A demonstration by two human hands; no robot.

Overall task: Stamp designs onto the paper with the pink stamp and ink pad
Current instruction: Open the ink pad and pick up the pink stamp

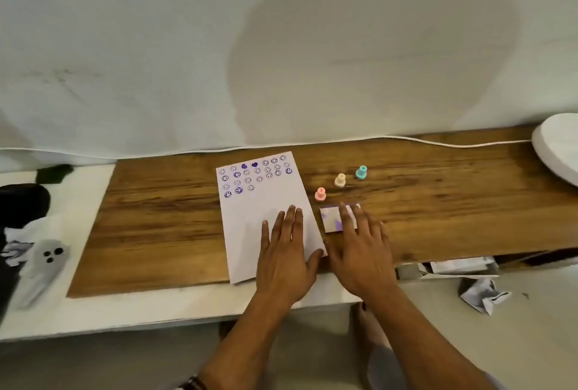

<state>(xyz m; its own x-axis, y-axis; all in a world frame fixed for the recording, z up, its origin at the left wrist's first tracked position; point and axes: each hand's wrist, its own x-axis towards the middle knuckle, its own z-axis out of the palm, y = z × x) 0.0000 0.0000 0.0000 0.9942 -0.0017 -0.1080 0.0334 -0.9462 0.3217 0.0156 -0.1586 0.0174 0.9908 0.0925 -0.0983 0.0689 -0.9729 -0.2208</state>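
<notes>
Table: a brown wood-grain table (162,217), its board resting on a white base that shows along the near and left edges.
Paper: a white rectangular sheet of paper (266,202) lies flat near the middle of the table, turned slightly; rows of small purple smiley prints and two solid purple hearts fill its far end, the near half is blank.
Left hand: the left hand (286,252) lies palm down on the near right part of the paper, fingers spread and flat; its grip is open and holds nothing.
Ink pad: a small square ink pad with a white and purple blotched face (332,218) sits on the table just right of the paper.
Right hand: the right hand (359,252) is palm down, fingers extended, with the fingertips over the right part of the ink pad; its grip is open, closed around nothing.
Pink stamp: a small pink knob-shaped stamp (320,194) stands upright just beyond the ink pad, close to the paper's right edge, untouched.
Other stamps: a cream knob-shaped stamp (340,180) and a teal knob-shaped stamp (361,172) stand further back to the right, forming a diagonal line with the pink one.
</notes>
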